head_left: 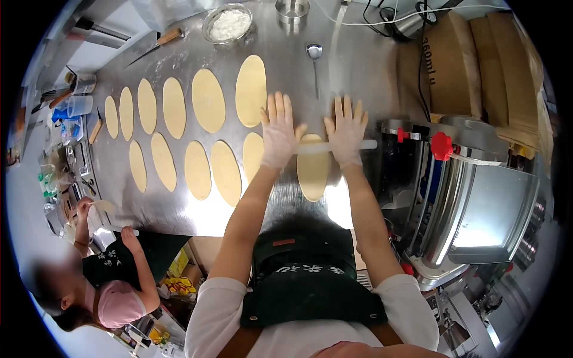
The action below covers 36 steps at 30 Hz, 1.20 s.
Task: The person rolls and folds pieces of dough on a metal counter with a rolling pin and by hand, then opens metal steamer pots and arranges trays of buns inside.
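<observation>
A pale rolling pin (pixel 315 147) lies across an oval piece of dough (pixel 313 179) on the steel table (pixel 370 59). My left hand (pixel 279 132), in a thin see-through glove, rests flat over the pin's left end, fingers stretched forward. Its fingertips are close to a long dough oval (pixel 250 89). My right hand (pixel 347 132), gloved alike, lies over the pin near its right end, fingers spread. Neither hand is wrapped round the pin. Left of my left arm, another dough oval (pixel 253 156) is partly hidden.
Several flat dough ovals (pixel 208 100) lie in two rows to the left. At the back are a bowl of flour (pixel 228 25), a knife (pixel 156 45), a metal cup (pixel 292 12) and a spoon (pixel 314 59). A roller machine (pixel 471 197) stands right. A co-worker (pixel 122 280) works at lower left.
</observation>
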Available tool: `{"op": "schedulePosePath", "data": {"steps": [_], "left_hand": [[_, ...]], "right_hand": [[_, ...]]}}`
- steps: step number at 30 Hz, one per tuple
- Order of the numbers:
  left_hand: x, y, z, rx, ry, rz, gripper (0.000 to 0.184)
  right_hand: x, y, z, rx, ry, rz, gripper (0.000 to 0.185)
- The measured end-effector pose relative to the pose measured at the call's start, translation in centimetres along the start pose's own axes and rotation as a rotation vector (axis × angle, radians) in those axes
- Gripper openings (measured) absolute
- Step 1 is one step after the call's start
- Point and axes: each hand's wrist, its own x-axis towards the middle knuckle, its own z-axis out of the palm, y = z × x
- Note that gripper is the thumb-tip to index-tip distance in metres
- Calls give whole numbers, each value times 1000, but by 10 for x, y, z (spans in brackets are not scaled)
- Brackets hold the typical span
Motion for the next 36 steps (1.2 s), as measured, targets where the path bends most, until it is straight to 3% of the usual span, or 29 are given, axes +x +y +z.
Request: {"op": "schedulePosePath", "data": {"steps": [2,6,9,15,18,22,26,31,33,36], "left_hand": [[22,-9,18,34,102,-28,84],[-26,5,-5,-61,-6,-92,86],[-62,16,-9,-66,-385,-65,88],[13,-5,-2,-21,-139,-6,88],[48,-16,10,7,1,-5,87],[23,-5,0,-5,78,-47,91],[-67,19,-18,-8,-179,-71,92],[-74,19,-20,-11,-83,-105,89],[-54,14,-14,-20,21,-88,86],[-72,14,-4,-4,-77,-35,86]], "right_hand": [[24,2,6,20,77,-20,58],[-30,8,6,63,56,-25,55],[-82,9,3,20,-33,-43,53],[-25,15,8,185,37,-151,57],[-16,22,13,155,-34,-215,56],[-26,29,3,151,-128,-237,51],[-121,25,-16,229,-190,-240,48],[-104,25,-22,332,-25,-129,49],[-71,23,-6,144,11,-84,54],[-76,14,-13,4,-41,-35,59]]}}
